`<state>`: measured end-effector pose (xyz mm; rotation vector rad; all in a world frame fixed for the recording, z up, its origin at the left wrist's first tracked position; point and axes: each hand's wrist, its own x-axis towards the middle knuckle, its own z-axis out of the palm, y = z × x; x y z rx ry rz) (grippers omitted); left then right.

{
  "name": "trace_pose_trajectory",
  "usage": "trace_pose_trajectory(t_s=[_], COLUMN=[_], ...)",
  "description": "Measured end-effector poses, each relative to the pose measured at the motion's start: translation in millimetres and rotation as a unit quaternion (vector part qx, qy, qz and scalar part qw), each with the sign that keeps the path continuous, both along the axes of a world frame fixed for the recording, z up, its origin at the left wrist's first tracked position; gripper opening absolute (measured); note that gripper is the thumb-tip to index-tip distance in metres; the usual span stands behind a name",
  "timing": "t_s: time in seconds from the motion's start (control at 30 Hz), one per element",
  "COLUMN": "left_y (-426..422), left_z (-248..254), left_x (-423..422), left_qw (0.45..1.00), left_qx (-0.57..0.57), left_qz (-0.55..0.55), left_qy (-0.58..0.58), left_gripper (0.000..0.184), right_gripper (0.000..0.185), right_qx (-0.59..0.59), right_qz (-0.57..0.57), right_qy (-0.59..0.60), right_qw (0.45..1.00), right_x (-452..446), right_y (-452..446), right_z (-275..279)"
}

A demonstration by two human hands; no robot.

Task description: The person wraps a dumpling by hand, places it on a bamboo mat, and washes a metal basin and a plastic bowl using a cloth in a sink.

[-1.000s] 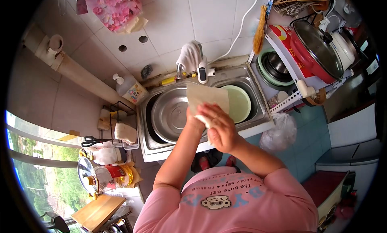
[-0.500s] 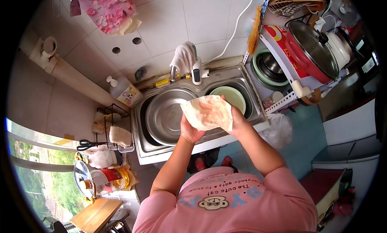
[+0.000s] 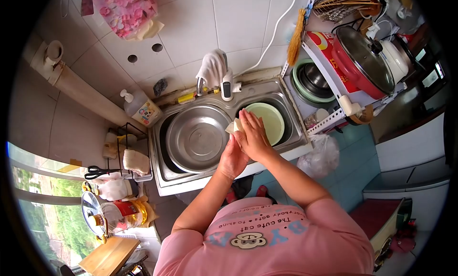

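A pale, thin paper towel (image 3: 234, 126) is squeezed between my palms above the divider of the double sink (image 3: 167, 184); only a corner of it shows. My right hand (image 3: 254, 137) lies over the paper with its fingers stretched out together. Pressing from below and the left is my left hand (image 3: 234, 157), its fingers largely hidden behind the right. A wide steel basin (image 3: 198, 137) fills the left bowl of the sink. In the right bowl sits a light green basin (image 3: 272, 121), partly behind my right hand.
A cloth (image 3: 213, 68) hangs over the faucet (image 3: 226, 90). Left of the sink stand a soap pump bottle (image 3: 143, 109) and a wire rack with a sponge (image 3: 136, 161). A shelf at right carries a red lidded pan (image 3: 365, 61). A plastic bag (image 3: 320, 156) hangs near the sink's right corner.
The paper towel was spread open across both hands; now it is folded up between them. My right hand has turned over onto the left. The view has shifted slightly.
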<state>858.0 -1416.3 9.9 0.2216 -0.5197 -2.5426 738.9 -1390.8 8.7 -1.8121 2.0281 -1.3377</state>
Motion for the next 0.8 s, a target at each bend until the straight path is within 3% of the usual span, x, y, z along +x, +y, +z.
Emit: trace_pose_trajectory(t_s=[0.07,0.23,0.3,0.47,0.53,0.6,0.67,0.7,0.73,0.77,0.8], left_y=[6.0,6.7,4.9,-3.5,-9.4,-11.8,-11.0,-10.7,-9.7,4.1,4.2], left_z=[0.9,0.3,-1.6,3.6,2.1,6.0,1.4,-13.1,-21.0,27.1,23.2], left_x=[-4.1,1.9,3.2,1.2,4.6,7.6,6.0,4.2,2.9,-6.6,-6.0], left_qw=[1.0,0.996,0.996,0.994,0.992,0.989,0.987,0.987,0.973,0.995,0.995], left_qx=[0.007,0.08,0.082,0.1,0.121,0.137,0.147,0.128,0.11,0.085,0.084], left_qz=[0.029,0.015,0.011,0.043,0.04,0.05,0.06,0.006,-0.048,0.049,0.047], left_qy=[0.002,-0.024,-0.035,-0.033,-0.015,-0.014,-0.014,0.092,0.196,-0.008,-0.009], left_gripper=[0.065,0.059,0.058,0.051,0.049,0.048,0.048,0.045,0.042,0.037,0.037], right_gripper=[0.058,0.063,0.063,0.057,0.053,0.048,0.048,0.047,0.043,0.042,0.04], right_qx=[0.092,0.073,-0.03,-0.058,-0.102,-0.144,-0.06,-0.011,0.051,0.067,0.083], right_qz=[-0.022,0.016,0.08,0.112,0.113,0.192,0.366,0.377,0.368,0.334,0.299], right_qy=[0.139,0.1,0.035,-0.058,-0.163,-0.506,-0.705,-0.745,-0.762,-0.744,-0.724], right_qw=[0.986,0.992,0.996,0.99,0.975,0.828,0.604,0.55,0.531,0.575,0.617], right_x=[8.5,7.2,0.3,-12.9,-16.4,-10.2,-15.5,-6.9,2.0,3.4,4.0], right_y=[1.7,2.1,-3.1,4.3,9.9,19.7,31.7,30.4,23.2,14.6,9.1], right_z=[6.9,6.9,9.0,41.0,64.8,88.8,93.1,86.9,68.4,40.6,22.8])
